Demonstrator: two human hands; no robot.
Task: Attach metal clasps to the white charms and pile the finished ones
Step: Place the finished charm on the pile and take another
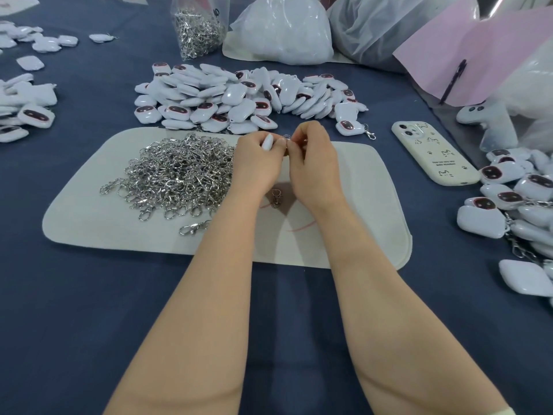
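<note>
White charm is above the middle of the pale mat, and from my remote seat I see the left hand curled round it so that only one end shows. The right hand meets it fingertip to fingertip, pinching a small clasp at the charm's edge; I cannot tell whether the ring is through. Loose clasps lie heaped on the mat's left half, and a single clasp shows between the wrists. Just beyond the mat's far edge lies the charm pile, with a bag of clasps farther back. Right of the mat are a phone and, past it, finished charms with clasps on.
</note>
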